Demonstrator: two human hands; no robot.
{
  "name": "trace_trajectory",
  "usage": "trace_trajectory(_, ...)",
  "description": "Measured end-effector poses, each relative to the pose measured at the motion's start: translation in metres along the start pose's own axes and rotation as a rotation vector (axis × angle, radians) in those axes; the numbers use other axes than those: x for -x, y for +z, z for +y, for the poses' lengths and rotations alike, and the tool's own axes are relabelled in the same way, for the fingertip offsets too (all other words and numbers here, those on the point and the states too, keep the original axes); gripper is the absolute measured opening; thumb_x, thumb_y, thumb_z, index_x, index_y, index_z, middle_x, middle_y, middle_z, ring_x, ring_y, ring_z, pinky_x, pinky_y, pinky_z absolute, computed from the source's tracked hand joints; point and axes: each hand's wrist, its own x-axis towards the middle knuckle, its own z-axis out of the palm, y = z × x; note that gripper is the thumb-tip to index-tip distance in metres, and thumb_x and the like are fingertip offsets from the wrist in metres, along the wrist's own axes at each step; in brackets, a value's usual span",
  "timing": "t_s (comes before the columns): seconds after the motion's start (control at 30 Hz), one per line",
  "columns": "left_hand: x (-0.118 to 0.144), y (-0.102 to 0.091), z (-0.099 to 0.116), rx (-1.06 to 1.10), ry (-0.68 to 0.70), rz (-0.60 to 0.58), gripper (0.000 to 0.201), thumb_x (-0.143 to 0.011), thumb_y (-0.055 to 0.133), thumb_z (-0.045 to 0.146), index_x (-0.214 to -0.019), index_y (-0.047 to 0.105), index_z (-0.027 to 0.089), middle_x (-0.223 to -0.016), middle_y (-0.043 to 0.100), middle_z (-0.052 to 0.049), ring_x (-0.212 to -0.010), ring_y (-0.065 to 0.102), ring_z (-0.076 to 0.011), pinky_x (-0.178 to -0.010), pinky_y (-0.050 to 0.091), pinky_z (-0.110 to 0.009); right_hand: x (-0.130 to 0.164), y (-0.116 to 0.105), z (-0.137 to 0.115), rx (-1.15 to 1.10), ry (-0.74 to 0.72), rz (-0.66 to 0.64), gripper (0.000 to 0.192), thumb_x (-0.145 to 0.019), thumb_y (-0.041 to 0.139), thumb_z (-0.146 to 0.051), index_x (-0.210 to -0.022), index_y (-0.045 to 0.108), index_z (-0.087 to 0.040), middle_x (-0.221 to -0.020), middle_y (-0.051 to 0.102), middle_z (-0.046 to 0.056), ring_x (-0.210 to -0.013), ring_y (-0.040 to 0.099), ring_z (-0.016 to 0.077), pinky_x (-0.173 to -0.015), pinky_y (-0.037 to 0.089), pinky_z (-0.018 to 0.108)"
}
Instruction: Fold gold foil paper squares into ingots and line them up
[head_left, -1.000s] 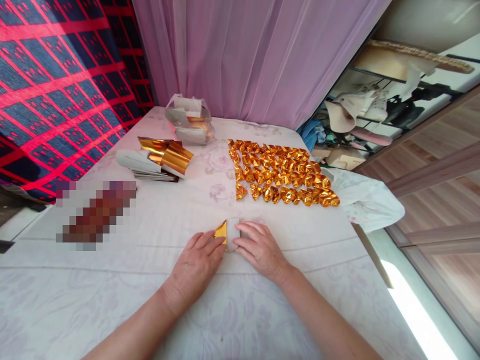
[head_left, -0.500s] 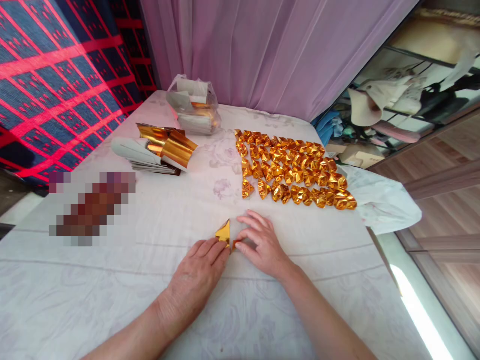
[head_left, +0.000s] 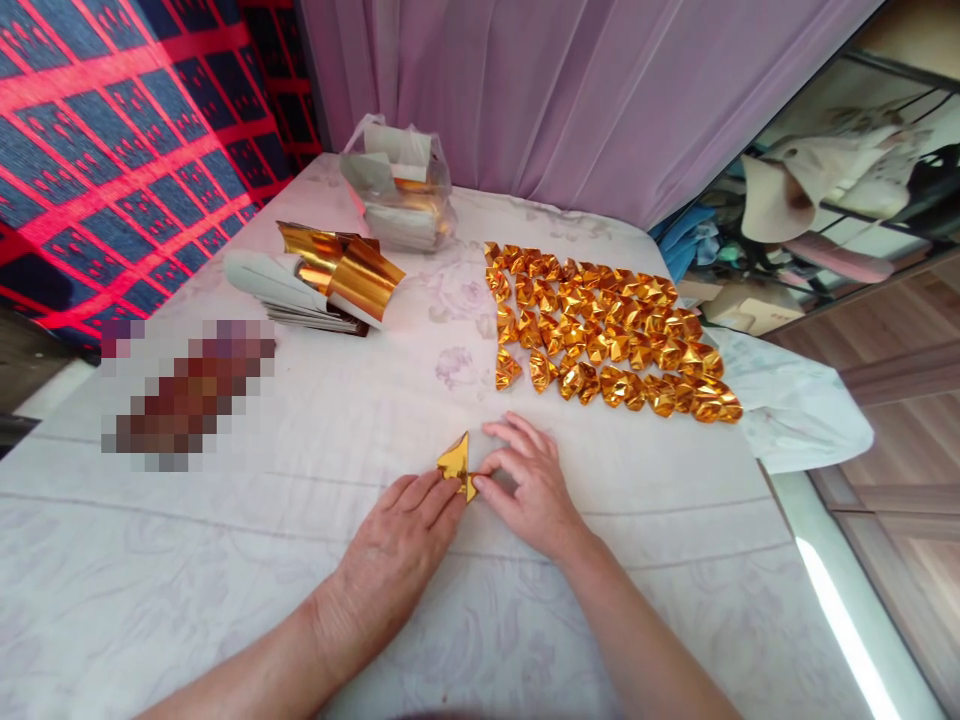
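Observation:
A small piece of gold foil paper (head_left: pixel 454 458), folded to a pointed triangular shape, lies on the white tablecloth in front of me. My left hand (head_left: pixel 411 520) rests flat on its lower left part, fingers stretched out and pressing it to the table. At its right edge, my right hand (head_left: pixel 531 488) pinches a narrow flap between thumb and forefinger, the other fingers held apart and curved. The left fingertips hide part of the paper. Beyond the right hand are rows of folded gold foil pieces (head_left: pixel 600 325), shaped like small ingots.
A stack of gold and grey paper sheets (head_left: pixel 322 285) stands at the back left. Behind it is a clear plastic bag (head_left: pixel 397 190) of more sheets. A blurred-out patch (head_left: pixel 191 390) covers something at left. A white plastic bag (head_left: pixel 799 400) hangs past the table's right edge.
The right thumb and forefinger have closed on the paper's right edge, and more of the foil shows beside the left fingertips. The view has shifted slightly.

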Motion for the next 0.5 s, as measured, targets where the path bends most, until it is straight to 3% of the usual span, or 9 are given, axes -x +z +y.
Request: trace_trajectory(0.5, 0.0002, -0.0025, -0.0036, 0.042, 0.011, -0.06, 0.034, -0.097, 0.044, 0.013, -0.128, 0.057, 0.02, -0.129, 0.063, -0.009, -0.121, 0.057, -0.0244, -0.101, 0.042, -0.04, -0.0008, 0.0007, -0.0018, 0.002, 0.001, 0.016, 0.006, -0.08, 0.068, -0.021, -0.077, 0.064, -0.025, -0.127, 0.065, 0.004, -0.132, 0.045, 0.0311, -0.105, 0.035, 0.052)
